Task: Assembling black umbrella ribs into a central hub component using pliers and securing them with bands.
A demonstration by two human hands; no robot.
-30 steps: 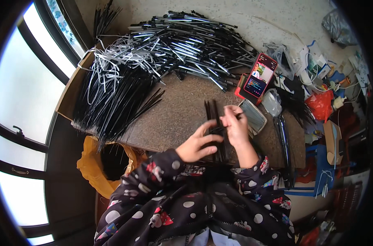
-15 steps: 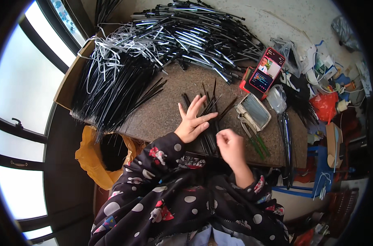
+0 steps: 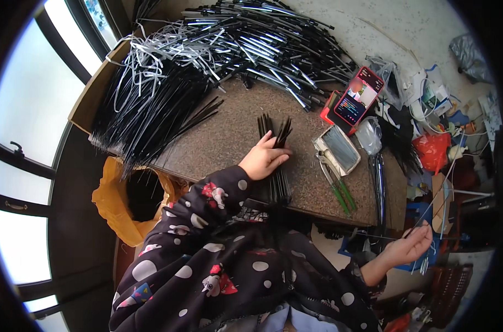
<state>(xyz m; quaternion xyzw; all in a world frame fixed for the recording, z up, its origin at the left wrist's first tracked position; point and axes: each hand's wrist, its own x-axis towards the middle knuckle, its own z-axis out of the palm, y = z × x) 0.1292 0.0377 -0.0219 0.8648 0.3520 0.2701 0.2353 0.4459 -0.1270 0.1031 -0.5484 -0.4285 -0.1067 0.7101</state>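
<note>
On the table [image 3: 207, 149], the left hand [image 3: 263, 159] grips slim black sticks [image 3: 283, 135], tips fanned; the right hand [image 3: 411, 247] pinches a strand [image 3: 433, 201].

A lit phone [image 3: 360, 96] rests against a red box [image 3: 327, 113]; a red plastic bag [image 3: 431, 151] lies farther right; windows [image 3: 20, 99] line the left

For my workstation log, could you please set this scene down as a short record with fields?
Left hand: the left hand lies on a bundle of thin black strips
Right hand: the right hand is off the table, to the right, fingers together; possibly holding a thin strand
Tools: green-handled pliers beside a shallow box
Far side: heap of black and silver rods
Screen: phone, lit
Floor side, left: yellow bag, open
</note>
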